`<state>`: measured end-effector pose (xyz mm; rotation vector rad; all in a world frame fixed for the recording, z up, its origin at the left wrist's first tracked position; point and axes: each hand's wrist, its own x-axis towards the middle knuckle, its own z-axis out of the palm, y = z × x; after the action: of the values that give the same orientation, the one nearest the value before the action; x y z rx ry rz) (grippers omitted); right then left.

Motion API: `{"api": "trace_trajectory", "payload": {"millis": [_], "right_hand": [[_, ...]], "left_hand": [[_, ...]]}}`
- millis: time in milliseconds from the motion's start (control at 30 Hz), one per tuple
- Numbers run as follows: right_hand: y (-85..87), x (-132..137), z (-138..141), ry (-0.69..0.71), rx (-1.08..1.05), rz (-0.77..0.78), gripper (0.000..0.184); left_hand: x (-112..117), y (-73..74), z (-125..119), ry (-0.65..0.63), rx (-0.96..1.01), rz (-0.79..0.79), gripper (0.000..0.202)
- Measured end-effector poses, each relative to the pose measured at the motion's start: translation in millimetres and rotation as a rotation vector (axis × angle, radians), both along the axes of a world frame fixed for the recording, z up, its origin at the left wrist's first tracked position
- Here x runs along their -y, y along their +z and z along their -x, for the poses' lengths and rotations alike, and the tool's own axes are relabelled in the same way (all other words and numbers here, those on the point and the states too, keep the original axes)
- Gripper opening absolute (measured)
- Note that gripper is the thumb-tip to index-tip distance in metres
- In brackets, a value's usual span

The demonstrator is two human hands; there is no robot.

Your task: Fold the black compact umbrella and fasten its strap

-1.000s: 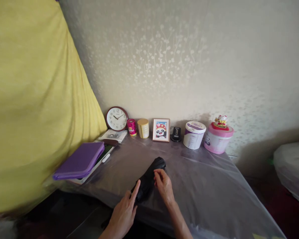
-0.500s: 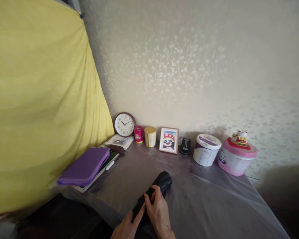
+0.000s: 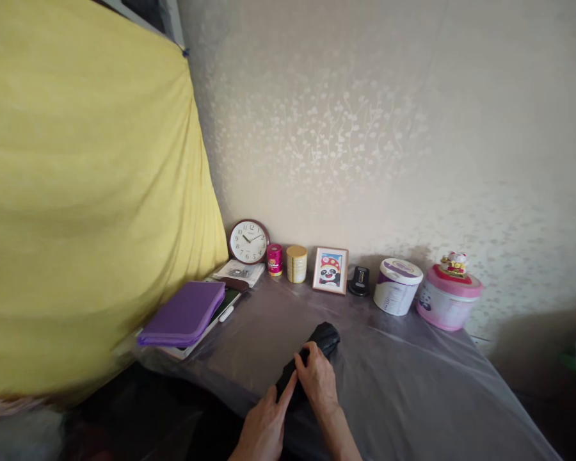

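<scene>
A folded black umbrella [image 3: 325, 338] lies slantwise on the table near its front edge, its thick end pointing away from me to the right. My left hand [image 3: 267, 416] grips the near end, with the index finger stretched along the cloth. Just ahead of it, my right hand [image 3: 317, 378] is closed on the middle of the umbrella, thumb and fingers pinching the dark fabric. The fingertips of both hands almost meet. Part of the near end is hidden under my hands.
Along the wall stand a round clock [image 3: 248, 242], a pink can [image 3: 274, 260], a yellow-lidded tin [image 3: 296, 264], a panda picture frame [image 3: 330, 271], a black device [image 3: 360, 282], a white tub [image 3: 397, 288] and a pink box [image 3: 447, 298]. A purple case [image 3: 182, 314] lies left.
My view has turned slightly left, so the things sit further right in the picture. Both hands stay on the umbrella with nearly the same hold.
</scene>
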<state>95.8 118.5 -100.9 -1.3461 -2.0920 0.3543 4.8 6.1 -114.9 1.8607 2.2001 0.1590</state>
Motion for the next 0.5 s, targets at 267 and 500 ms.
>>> {"api": "trace_trajectory", "payload": {"millis": [267, 500], "right_hand": [[-3.1, -3, 4, -0.011, -0.074, 0.002, 0.011], [-9.5, 2, -13, 0.042, -0.572, 0.289, 0.021]], "left_hand": [[4, 3.3, -1, 0.011, -0.055, -0.040, 0.076], [3, 0.4, 0, 0.013, -0.061, -0.032, 0.077]]}}
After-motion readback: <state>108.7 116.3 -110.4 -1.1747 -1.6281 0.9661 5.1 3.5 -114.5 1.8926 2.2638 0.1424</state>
